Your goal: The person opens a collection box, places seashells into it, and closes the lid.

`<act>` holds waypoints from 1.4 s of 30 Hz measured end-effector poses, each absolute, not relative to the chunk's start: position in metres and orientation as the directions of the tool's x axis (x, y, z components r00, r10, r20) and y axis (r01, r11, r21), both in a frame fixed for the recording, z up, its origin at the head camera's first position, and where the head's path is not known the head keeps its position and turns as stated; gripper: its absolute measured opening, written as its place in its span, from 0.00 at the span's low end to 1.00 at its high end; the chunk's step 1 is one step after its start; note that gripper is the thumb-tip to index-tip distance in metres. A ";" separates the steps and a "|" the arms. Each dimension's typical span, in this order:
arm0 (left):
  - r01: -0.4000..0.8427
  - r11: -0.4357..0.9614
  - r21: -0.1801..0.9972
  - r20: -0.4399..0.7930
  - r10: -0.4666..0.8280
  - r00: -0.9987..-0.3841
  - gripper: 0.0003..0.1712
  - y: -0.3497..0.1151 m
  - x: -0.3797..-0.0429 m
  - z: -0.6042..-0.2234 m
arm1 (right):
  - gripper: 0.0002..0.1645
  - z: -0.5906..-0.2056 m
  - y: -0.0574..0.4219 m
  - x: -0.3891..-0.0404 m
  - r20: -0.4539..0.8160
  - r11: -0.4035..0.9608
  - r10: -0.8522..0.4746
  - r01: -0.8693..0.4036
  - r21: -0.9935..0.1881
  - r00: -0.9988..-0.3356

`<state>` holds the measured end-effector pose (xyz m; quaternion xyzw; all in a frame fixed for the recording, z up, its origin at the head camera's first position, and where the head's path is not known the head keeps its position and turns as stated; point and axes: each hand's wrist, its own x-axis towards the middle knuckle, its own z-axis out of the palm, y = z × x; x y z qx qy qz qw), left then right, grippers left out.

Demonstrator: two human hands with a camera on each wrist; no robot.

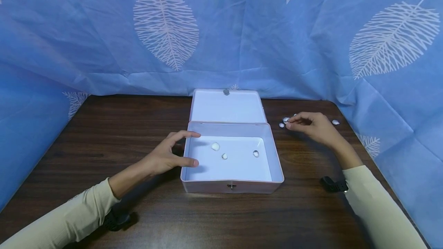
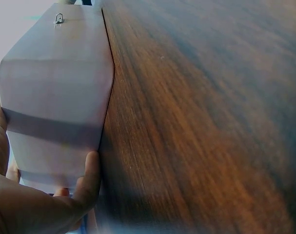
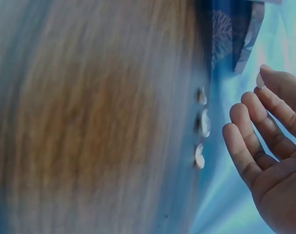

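An open, pale metal box (image 1: 207,186) stands on the table, its hinged lid (image 1: 226,107) tipped back. My left hand (image 1: 164,158) grips the box's left wall, thumb and index finger reaching over the rim while other fingers lie against the outside. Inside, 3 small white shell-like pieces (image 1: 215,146) rest on the floor of the box. Right of the box, my right hand (image 1: 314,126) pinches a small white shell-like piece (image 3: 260,81) between thumb and index finger, its other fingers loosely bent. Several similar pieces (image 1: 285,120) lie on the table beside the fingertips.
Another white piece (image 1: 335,122) lies by the right edge of the dark wooden table (image 1: 138,122). A blue curtain (image 1: 242,37) with white leaf prints hangs behind and along the sides. A small metal latch (image 1: 231,185) sits on the box's front.
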<state>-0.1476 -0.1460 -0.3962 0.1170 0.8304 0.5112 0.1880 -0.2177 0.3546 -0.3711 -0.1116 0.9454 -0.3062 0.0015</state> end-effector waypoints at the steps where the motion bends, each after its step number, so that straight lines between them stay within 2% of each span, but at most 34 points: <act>1: 0.003 0.450 0.893 -0.192 0.388 -0.902 0.45 -0.146 -0.148 -0.396 | 0.19 -0.370 0.353 -0.216 0.073 0.786 -0.212 -0.215 -0.580 -0.975; 16: 0.006 0.440 0.898 -0.186 0.394 -0.900 0.48 -0.146 -0.148 -0.398 | 0.14 -0.356 0.318 -0.199 0.170 0.696 -0.244 -0.294 -0.655 -0.955; 36: 0.012 0.443 0.896 -0.180 0.388 -0.904 0.46 -0.147 -0.147 -0.397 | 0.10 -0.340 0.282 -0.191 0.246 0.691 -0.305 -0.391 -0.608 -0.920; 42: 0.008 0.452 0.892 -0.185 0.381 -0.906 0.47 -0.146 -0.147 -0.397 | 0.10 -0.335 0.271 -0.188 0.225 0.692 -0.319 -0.389 -0.609 -0.921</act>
